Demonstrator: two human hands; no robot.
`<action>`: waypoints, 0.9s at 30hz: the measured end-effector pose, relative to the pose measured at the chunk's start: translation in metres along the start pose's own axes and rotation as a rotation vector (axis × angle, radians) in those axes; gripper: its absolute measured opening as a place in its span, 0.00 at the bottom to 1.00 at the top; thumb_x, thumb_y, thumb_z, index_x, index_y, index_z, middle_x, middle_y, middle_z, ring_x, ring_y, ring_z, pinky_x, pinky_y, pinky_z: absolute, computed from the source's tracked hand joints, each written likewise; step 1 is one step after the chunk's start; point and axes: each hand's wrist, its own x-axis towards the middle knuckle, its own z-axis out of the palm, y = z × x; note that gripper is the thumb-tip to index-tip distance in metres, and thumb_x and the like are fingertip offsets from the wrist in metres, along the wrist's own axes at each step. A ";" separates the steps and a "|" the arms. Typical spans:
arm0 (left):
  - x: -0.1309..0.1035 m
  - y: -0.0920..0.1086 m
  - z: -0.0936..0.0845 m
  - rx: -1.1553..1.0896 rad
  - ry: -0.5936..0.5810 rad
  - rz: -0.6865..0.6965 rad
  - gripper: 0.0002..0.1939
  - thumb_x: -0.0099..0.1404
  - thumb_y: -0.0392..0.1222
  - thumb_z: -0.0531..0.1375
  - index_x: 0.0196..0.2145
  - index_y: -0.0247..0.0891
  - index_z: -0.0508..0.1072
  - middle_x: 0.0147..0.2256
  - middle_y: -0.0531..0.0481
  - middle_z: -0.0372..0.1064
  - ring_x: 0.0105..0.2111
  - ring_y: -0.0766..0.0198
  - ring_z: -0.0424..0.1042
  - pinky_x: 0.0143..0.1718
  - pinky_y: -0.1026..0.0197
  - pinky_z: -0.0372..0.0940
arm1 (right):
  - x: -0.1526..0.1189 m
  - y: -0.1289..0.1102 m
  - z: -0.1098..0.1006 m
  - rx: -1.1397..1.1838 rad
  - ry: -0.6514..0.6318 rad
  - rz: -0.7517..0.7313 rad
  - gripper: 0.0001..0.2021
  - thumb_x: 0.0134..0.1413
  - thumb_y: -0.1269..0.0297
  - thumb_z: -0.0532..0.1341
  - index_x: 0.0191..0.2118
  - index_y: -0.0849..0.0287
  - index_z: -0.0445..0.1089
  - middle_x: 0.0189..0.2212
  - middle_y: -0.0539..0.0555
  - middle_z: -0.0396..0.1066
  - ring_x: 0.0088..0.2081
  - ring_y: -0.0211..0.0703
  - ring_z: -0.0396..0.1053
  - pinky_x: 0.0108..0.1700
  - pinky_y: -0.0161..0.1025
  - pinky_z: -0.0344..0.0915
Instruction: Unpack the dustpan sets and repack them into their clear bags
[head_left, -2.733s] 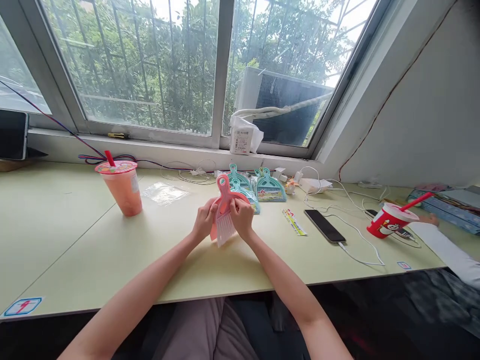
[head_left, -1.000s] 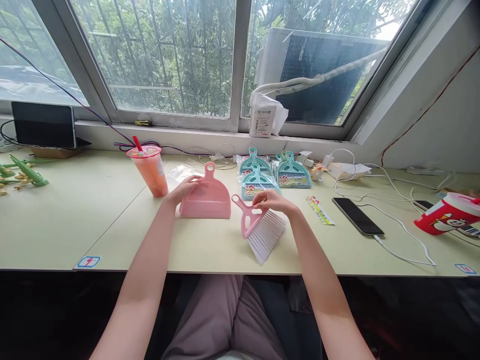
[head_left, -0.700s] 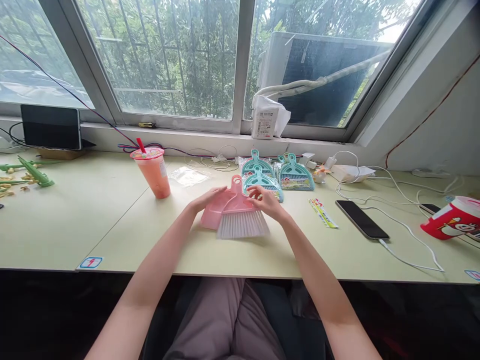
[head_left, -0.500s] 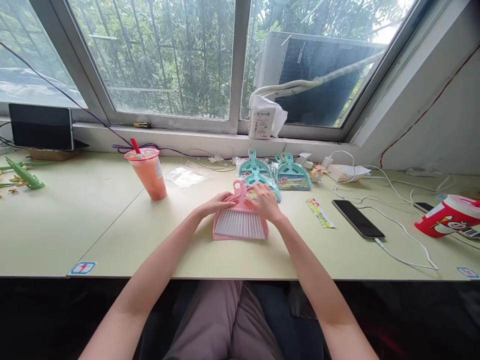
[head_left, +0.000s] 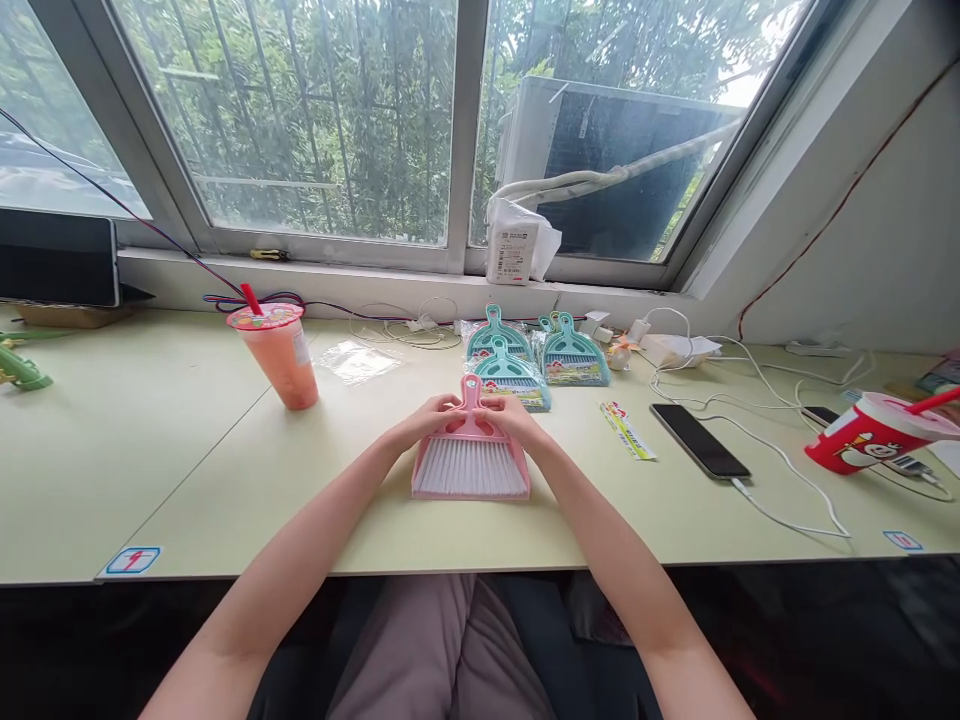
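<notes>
Pink brush [head_left: 471, 468] lies face-up over the pink dustpan [head_left: 471, 496], both on the counter [head_left: 247, 500] near its front edge, straight ahead of the person. Left hand [head_left: 429, 420] and right hand [head_left: 511, 420] are drawn in narrow from either side, fingers and thumbs pinching the brush where handle meets body. Whether the fingertips also reach the pan beneath: cannot tell, covered.

Risks, as judged. Uneven thumb pressure could skew the brush in the pan, so the two sit crooked or one side springs up. Forcing it down might bend the outer bristles against the pan's side walls. If the grip bears on the brush alone, a lift could leave the pan behind. A push away from the body could nudge the packaged teal sets [head_left: 576, 355], close behind the handle. The drink cup [head_left: 279, 360] is off to the left, clear of the forearm; only a wide elbow swing seems likely to tip it.

Materials. Brush and pan: moulded plastic, apparently stiff; rounded handle with a hang loop, cut-out openings in the body. Bristles white, straight, fanned into a trapezoid, ends near the pan's straight front lip. Clear wrapper [head_left: 356, 362]: thin, crinkled, glossy. Label strip [head_left: 627, 432]: flat, printed, narrow. Counter: smooth, pale yellow-green, with a seam at left.
</notes>
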 end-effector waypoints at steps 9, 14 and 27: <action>0.000 0.005 -0.002 -0.014 0.052 -0.035 0.20 0.51 0.53 0.68 0.30 0.36 0.68 0.19 0.54 0.66 0.20 0.69 0.62 0.25 0.65 0.51 | 0.000 0.003 0.006 -0.013 0.033 0.000 0.17 0.44 0.50 0.65 0.24 0.63 0.73 0.16 0.49 0.66 0.23 0.36 0.61 0.28 0.35 0.57; -0.002 0.010 0.002 -0.042 0.109 -0.003 0.18 0.49 0.50 0.69 0.28 0.36 0.68 0.17 0.54 0.66 0.19 0.70 0.62 0.25 0.65 0.53 | 0.001 0.000 0.006 0.022 0.040 -0.007 0.16 0.43 0.52 0.66 0.25 0.63 0.75 0.16 0.49 0.66 0.23 0.36 0.61 0.30 0.36 0.57; -0.006 0.008 -0.003 -0.048 0.057 -0.054 0.25 0.50 0.58 0.68 0.40 0.37 0.74 0.34 0.48 0.75 0.31 0.60 0.73 0.31 0.62 0.61 | 0.009 0.009 0.002 0.071 0.090 -0.009 0.20 0.44 0.50 0.67 0.39 0.62 0.79 0.27 0.54 0.76 0.30 0.41 0.70 0.36 0.39 0.65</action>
